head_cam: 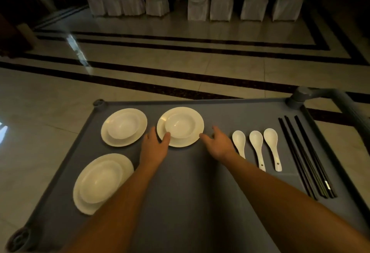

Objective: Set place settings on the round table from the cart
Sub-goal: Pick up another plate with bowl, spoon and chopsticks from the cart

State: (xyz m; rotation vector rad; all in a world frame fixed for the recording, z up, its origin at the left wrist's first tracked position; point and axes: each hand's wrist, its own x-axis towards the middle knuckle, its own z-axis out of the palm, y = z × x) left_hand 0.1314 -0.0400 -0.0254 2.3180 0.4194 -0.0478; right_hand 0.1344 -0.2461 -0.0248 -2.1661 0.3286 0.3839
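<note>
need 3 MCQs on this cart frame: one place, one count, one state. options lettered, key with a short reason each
1. Where do the chopsticks lie on the cart?
A. far-left edge
B. between the plates
C. right side, beyond the spoons

2. How many white spoons are on the cart?
A. two
B. three
C. five

3. What are the hands doing?
A. left hand and right hand reach to either side of the far middle plate
B. both grip a spoon
C. both rest on the cart handle

Key:
1 C: the black sticks lie right of the spoons, near the right rim.
2 B: left spoon, middle spoon and right spoon lie in a row.
3 A: the left fingers touch the plate's rim, the right fingertips reach its right edge; the plate sits flat with a bowl in it.
</note>
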